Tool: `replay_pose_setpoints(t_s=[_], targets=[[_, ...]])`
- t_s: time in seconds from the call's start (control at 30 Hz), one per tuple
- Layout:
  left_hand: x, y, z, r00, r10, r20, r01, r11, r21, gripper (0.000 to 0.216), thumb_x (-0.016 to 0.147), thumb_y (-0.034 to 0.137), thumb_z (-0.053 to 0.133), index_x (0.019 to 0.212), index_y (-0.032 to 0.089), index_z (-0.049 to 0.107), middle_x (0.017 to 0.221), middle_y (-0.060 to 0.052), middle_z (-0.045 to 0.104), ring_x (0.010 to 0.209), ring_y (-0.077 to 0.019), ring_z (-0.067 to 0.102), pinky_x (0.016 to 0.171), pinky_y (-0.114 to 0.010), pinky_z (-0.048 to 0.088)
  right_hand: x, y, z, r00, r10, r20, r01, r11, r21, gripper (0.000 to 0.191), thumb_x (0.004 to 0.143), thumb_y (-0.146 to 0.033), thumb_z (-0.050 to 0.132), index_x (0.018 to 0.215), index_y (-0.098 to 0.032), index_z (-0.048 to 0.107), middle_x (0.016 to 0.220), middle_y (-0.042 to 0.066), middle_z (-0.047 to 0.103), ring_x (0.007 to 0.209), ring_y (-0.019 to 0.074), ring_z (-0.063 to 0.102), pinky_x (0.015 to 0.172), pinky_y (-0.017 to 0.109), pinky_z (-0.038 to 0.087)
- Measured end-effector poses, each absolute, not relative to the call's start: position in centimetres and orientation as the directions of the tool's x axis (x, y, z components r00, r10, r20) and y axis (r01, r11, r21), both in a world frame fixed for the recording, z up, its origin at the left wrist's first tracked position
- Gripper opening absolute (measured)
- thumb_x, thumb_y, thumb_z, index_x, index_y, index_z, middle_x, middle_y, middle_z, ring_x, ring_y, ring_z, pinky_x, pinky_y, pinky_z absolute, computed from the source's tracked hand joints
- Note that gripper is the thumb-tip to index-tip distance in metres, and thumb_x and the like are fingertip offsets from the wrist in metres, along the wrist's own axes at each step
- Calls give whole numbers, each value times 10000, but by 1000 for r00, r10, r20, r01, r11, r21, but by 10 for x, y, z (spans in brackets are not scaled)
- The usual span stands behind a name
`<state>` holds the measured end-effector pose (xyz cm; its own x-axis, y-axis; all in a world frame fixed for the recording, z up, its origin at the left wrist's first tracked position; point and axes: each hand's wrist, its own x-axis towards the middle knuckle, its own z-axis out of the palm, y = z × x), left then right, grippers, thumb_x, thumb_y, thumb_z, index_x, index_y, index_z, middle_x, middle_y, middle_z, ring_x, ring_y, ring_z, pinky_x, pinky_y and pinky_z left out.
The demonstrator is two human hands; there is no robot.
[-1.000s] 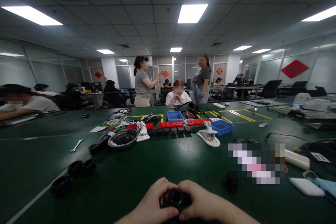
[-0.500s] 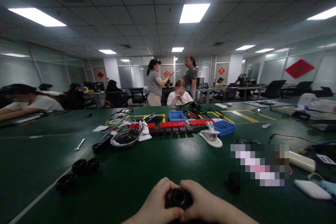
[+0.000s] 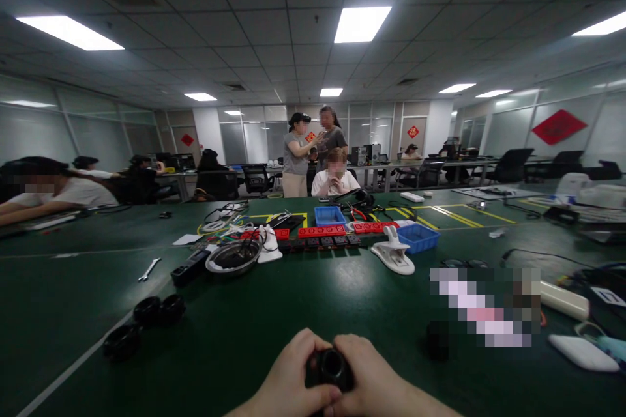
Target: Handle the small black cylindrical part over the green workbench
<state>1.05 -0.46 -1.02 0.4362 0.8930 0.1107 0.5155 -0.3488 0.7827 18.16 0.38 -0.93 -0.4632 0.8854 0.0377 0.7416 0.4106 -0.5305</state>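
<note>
Close to me at the bottom of the head view, a black part with a round hole [image 3: 333, 365] is gripped between both hands. My left hand [image 3: 296, 374] wraps its left side, with the thumb across the near face. From the other side my right hand [image 3: 366, 374] closes round it, fingers over the top. Its lower portion is covered by my hands, and its exact kind cannot be made out. Several round black parts [image 3: 147, 313] lie on the green table [image 3: 235, 313] to the left, and a small black piece [image 3: 437, 341] is to the right.
Farther back are a metal bowl [image 3: 235, 255], a white clip stand [image 3: 394, 253], red strips [image 3: 321, 231] and blue bins [image 3: 418, 238]. A wrench [image 3: 149, 270] lies left. A white block [image 3: 581, 352] and cables are at right. A person [image 3: 335, 182] sits across the table.
Both hands have shifted slightly around the black part, and its round opening now faces a little differently. In the background, two standing people have moved closer together.
</note>
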Motion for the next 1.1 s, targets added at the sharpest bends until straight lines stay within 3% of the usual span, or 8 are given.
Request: replay_pose_setpoints(t_s=[0.1,0.27,0.4,0.6,0.8,1.1], targets=[[9,-3,-7,501,857,119,438,-370,819,326,590,272,700,870,176,564,819,10,451,690,-122,420,580,-201,341,188,5,-3,-550,835,9,682,456,-571,520,458,-419,758,892,-184,594,878,21,572,800,198,488,686,274,356],[4,-1,-6,580,805,124,390,-408,825,378,621,390,673,925,188,570,856,-5,454,704,-125,430,576,-201,345,195,8,0,-607,794,-38,646,465,-605,365,531,-373,726,820,-180,614,824,-4,554,773,173,474,669,251,359],[3,-1,-9,610,774,173,368,-469,803,405,649,410,648,984,208,546,891,-15,462,726,-135,446,591,-208,363,197,9,0,-618,785,-45,624,455,-635,381,513,-341,742,835,-176,623,829,-2,558,790,178,481,679,249,370],[4,-3,-10,597,764,245,365,-531,765,626,624,506,639,1144,223,434,991,-52,467,805,-180,470,640,-245,397,198,8,0,-640,768,-2,542,450,-709,477,535,-310,734,983,-214,604,886,-6,566,817,180,503,707,252,380],[4,-5,-6,615,741,269,372,-573,730,394,691,358,621,1054,230,538,975,-44,508,870,-194,474,755,-287,388,201,10,4,-658,751,-46,583,470,-663,417,539,-280,725,934,-195,618,847,-5,542,820,180,494,700,251,385],[9,-6,-1,539,834,118,484,-422,766,353,602,252,700,930,204,578,866,2,505,757,-151,476,630,-228,365,201,13,-1,-665,746,-27,557,472,-683,338,550,-299,722,852,-178,629,767,-30,503,715,133,481,600,204,360]])
